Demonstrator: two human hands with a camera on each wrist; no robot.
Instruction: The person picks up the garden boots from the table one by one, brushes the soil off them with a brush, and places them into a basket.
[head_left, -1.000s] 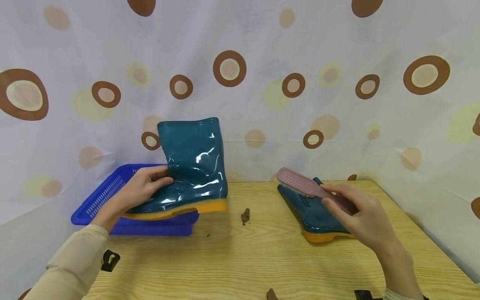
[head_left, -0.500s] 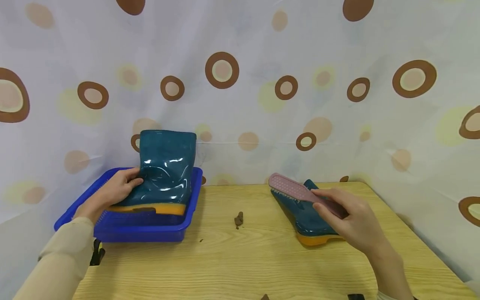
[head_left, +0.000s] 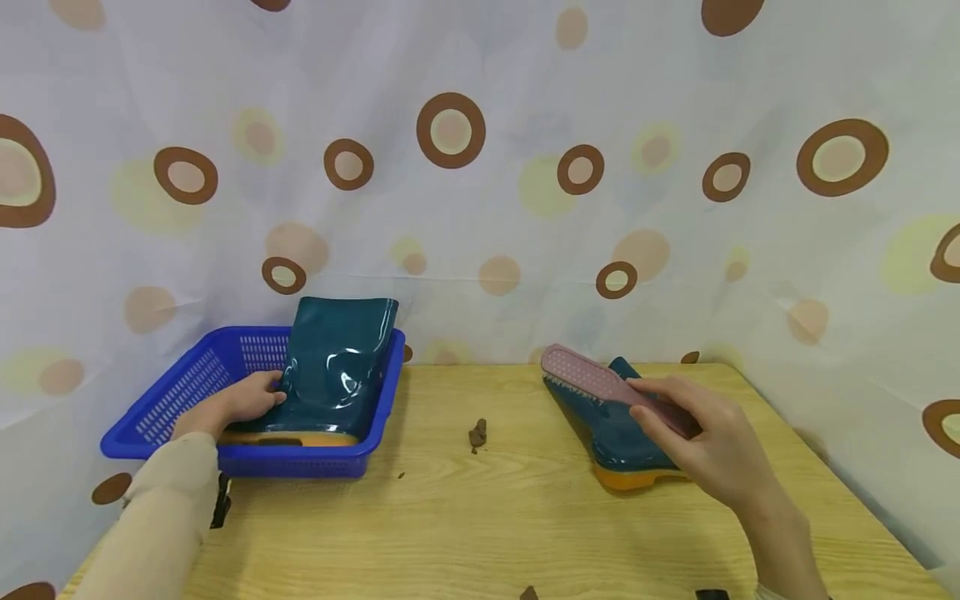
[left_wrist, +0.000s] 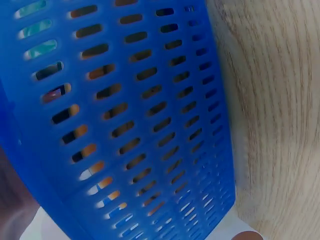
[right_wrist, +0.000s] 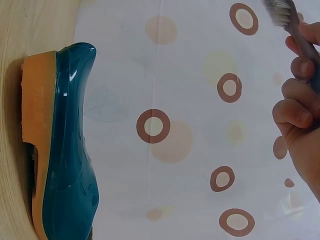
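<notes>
My left hand grips a dark teal rubber boot with an orange sole by the front of its ankle. The boot stands in the blue plastic basket, its shaft leaning against the right-hand side and rising above the rim. In the left wrist view the basket's slotted wall hides most of the hand and boot. My right hand holds a pink brush by its handle, bristles facing down. Behind the brush, a second teal boot rests on the table, partly covered by brush and hand.
Brown clumps of dirt lie on the wooden table between basket and second boot. Another brown piece shows at the near edge. A white curtain with brown circles hangs behind and beside the table.
My left hand has moved left and down with the boot, from in front of the basket to inside it. The right hand keeps the brush in nearly the same place.
</notes>
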